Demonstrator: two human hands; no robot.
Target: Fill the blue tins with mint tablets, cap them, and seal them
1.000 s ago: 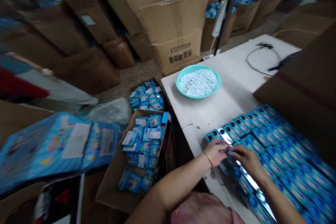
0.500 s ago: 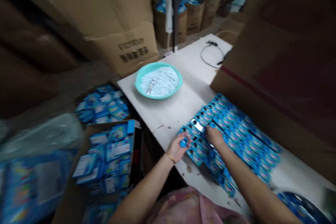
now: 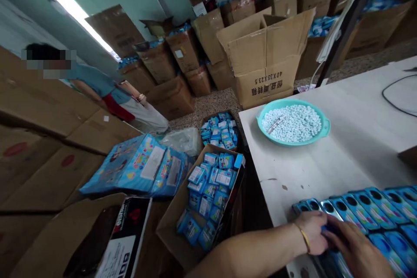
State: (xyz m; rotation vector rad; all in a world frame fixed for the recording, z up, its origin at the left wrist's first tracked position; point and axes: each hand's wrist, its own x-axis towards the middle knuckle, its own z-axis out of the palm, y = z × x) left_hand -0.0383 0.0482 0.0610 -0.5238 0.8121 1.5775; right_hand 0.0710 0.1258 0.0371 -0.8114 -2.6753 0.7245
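Observation:
At the near edge of the table, my left hand [image 3: 314, 231], with a gold bracelet at its wrist, is closed with its fingertips against my right hand [image 3: 356, 243]. Fingers of both hands curl in around a small blue piece, which they mostly hide. Under and beside them lie rows of slim blue cases [image 3: 365, 204] with dark round holes at their ends. Farther up the table, a turquoise basin [image 3: 295, 141] holds many small white pellets, with a metal scoop-like tool [image 3: 276, 125] lying on them.
Left of the table stands an open carton [image 3: 182, 247] of small blue packs, with another container of packs [image 3: 220, 130] behind. Printed blue bags [image 3: 140, 165] lie farther left. A tall carton [image 3: 267, 65] and a dark pole [image 3: 345, 30] stand past the table; a co-worker [image 3: 107, 87] is at left.
The view has swung left, bringing the co-worker and stacked cartons into sight. My hands, apart before with a blue round piece in the left, have come together over the near cases.

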